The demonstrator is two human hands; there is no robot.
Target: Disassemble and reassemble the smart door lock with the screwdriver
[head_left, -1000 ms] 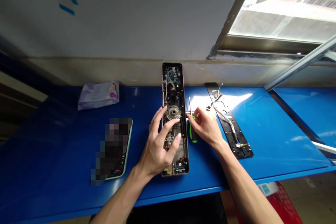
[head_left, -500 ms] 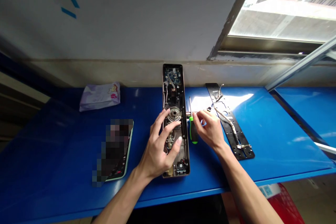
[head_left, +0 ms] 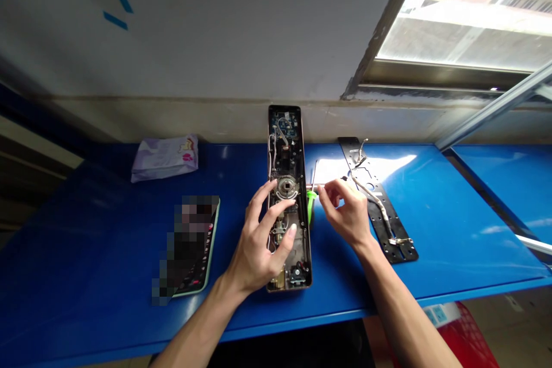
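A long, narrow door lock housing [head_left: 302,241] stands with its open back towards me, showing a circuit board [head_left: 284,123], wires and a round metal hub [head_left: 287,187]. My left hand [head_left: 263,241] lies over its lower half with fingers spread, the tips touching around the hub. From the housing's right side a thin shiny lever handle [head_left: 314,186] sticks out. My right hand [head_left: 345,207] is closed with thumb and fingers at this handle, which it partly hides. Between that hand and the housing is a green and black screwdriver [head_left: 311,201], its shaft pointing away from me.
A black perforated back plate [head_left: 388,224] with a cable lies right of my right hand. On the left are a phone [head_left: 200,259] with a partly blurred screen and a lilac packet [head_left: 164,158]. Wall and window border the blue table [head_left: 452,213]; a red stool [head_left: 466,339] stands below.
The screwdriver has shifted left against the housing, which now partly hides its grip. My right hand has moved slightly right; my left hand stays nearly in place.
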